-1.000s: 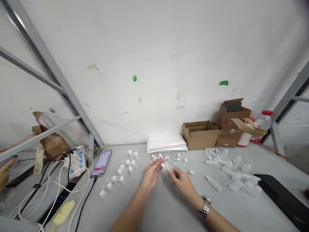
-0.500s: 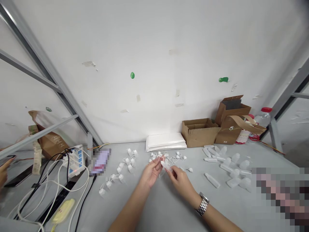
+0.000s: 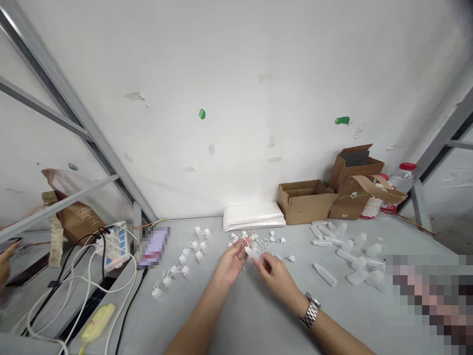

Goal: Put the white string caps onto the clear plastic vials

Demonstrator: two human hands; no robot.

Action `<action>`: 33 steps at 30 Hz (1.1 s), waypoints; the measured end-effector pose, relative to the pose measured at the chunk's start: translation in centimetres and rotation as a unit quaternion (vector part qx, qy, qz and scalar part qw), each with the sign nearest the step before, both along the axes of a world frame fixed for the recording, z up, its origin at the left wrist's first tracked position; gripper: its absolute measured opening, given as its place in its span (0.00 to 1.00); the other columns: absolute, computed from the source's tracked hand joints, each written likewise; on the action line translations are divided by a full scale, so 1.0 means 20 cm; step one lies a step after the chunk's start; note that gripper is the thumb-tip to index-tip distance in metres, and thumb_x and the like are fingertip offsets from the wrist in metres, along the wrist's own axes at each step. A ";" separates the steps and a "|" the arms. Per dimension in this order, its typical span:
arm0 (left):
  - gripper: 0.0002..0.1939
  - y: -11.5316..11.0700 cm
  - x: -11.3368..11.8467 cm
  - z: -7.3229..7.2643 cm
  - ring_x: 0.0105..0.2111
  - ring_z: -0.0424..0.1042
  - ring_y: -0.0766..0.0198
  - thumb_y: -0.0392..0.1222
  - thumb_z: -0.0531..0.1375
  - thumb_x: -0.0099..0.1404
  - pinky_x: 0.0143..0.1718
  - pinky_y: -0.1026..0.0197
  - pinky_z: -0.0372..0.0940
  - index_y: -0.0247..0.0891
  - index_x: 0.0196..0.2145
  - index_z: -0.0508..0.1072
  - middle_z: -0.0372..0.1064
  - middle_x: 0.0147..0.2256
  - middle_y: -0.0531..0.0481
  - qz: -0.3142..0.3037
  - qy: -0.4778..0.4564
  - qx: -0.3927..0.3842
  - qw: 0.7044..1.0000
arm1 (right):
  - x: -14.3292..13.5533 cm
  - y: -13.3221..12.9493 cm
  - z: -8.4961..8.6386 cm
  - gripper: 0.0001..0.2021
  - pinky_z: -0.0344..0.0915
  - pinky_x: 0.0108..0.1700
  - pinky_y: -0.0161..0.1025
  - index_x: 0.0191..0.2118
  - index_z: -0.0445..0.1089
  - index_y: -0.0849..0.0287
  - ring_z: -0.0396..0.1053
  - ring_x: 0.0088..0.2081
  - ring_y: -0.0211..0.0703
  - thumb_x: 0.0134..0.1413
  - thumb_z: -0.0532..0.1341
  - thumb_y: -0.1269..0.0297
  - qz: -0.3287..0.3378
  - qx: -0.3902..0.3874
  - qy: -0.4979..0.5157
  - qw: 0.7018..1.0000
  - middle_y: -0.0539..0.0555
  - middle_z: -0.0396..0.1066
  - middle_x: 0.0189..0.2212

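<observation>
My right hand [image 3: 278, 277], with a metal watch on its wrist, grips a small translucent plastic bottle [image 3: 254, 254] that lies tilted, its top toward my left hand. The fingertips of my left hand [image 3: 232, 261] pinch a white cap [image 3: 246, 249] with a thin strap at the bottle's top; how far the cap sits on it I cannot tell. Just beyond my hands lies a pile of loose white strapped caps [image 3: 272, 236]. Left of them stand several capped bottles [image 3: 185, 254]. Uncapped bottles [image 3: 325, 274] lie and stand scattered to the right.
White flat packs [image 3: 253, 217] are stacked by the wall, beside an open cardboard box [image 3: 308, 206] and a brown paper bag [image 3: 347, 197]. At left are a power strip [image 3: 117, 246], tangled cables and a phone-like blurred item [image 3: 154, 246]. Another person's hand [image 3: 5, 261] holds a phone.
Both hands stay nearly in place, still holding the bottle and cap together. The view has shifted very slightly; nothing else has visibly moved.
</observation>
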State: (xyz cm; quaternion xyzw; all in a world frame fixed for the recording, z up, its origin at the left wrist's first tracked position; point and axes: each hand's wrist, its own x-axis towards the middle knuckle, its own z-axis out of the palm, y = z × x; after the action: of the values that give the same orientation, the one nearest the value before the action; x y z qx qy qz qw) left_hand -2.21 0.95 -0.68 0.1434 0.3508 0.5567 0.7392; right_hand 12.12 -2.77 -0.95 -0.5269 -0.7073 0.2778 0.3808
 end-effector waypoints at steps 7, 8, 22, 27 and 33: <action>0.05 0.00 0.00 0.00 0.40 0.72 0.63 0.32 0.55 0.59 0.39 0.64 0.66 0.33 0.31 0.71 0.73 0.40 0.43 0.006 0.015 0.009 1.000 | -0.01 0.00 -0.01 0.17 0.52 0.23 0.32 0.20 0.56 0.57 0.54 0.20 0.35 0.55 0.49 0.54 -0.004 0.015 -0.014 1.000 0.46 0.57 0.16; 0.05 0.00 0.00 0.00 0.40 0.72 0.63 0.31 0.55 0.59 0.39 0.64 0.66 0.33 0.31 0.71 0.73 0.40 0.43 0.007 0.019 0.012 1.000 | -0.01 0.00 -0.02 0.17 0.52 0.23 0.33 0.20 0.56 0.57 0.54 0.20 0.35 0.55 0.50 0.54 -0.005 0.017 -0.015 1.000 0.46 0.57 0.16; 0.05 -0.02 0.05 -0.01 0.40 0.72 0.61 0.31 0.57 0.57 0.44 0.63 0.64 0.31 0.31 0.72 0.74 0.38 0.41 0.011 0.048 0.020 0.999 | -0.02 -0.01 -0.04 0.15 0.53 0.24 0.33 0.22 0.55 0.57 0.57 0.21 0.37 0.56 0.49 0.57 -0.011 0.025 -0.029 0.999 0.47 0.60 0.18; 0.05 -0.02 0.03 0.00 0.43 0.70 0.62 0.32 0.55 0.59 0.39 0.64 0.66 0.34 0.31 0.71 0.73 0.40 0.43 0.046 0.008 0.015 0.999 | -0.02 0.00 -0.03 0.15 0.53 0.24 0.33 0.21 0.55 0.57 0.56 0.21 0.36 0.55 0.50 0.56 -0.007 0.017 -0.019 1.000 0.47 0.59 0.18; 0.06 -0.01 0.02 0.01 0.42 0.71 0.63 0.32 0.54 0.60 0.37 0.65 0.67 0.35 0.32 0.71 0.72 0.40 0.44 0.047 -0.020 0.005 0.999 | -0.02 -0.01 -0.02 0.16 0.52 0.25 0.33 0.22 0.55 0.57 0.55 0.21 0.36 0.56 0.48 0.55 0.000 0.008 -0.008 1.000 0.46 0.58 0.18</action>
State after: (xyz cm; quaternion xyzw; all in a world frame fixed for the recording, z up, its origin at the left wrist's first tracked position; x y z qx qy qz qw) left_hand -1.76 0.80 -0.39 0.1199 0.3393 0.5952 0.7185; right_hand 11.73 -2.92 -1.38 -0.5263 -0.7123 0.2678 0.3794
